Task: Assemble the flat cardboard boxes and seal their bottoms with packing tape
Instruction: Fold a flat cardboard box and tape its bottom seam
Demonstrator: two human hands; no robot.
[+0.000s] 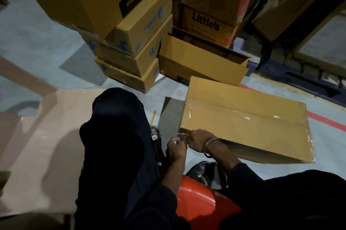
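An assembled brown cardboard box [243, 117] lies on the floor in front of me, bottom up, with a strip of clear packing tape [247, 115] running along its centre seam. At the box's near left corner my right hand [198, 140], with a metal bracelet on the wrist, grips the edge. My left hand [176, 148] is just left of it, pinching a thin clear strip of tape [179, 135] that reaches to that corner. No tape roll is visible.
A stack of closed boxes [131, 46] stands ahead on the left, an open box [202, 63] behind the taped one, and more cartons [209, 8] on a rack. Flat cardboard sheets [46, 136] lie at left. I sit on an orange stool [198, 199]. A red floor line [325, 119] passes right.
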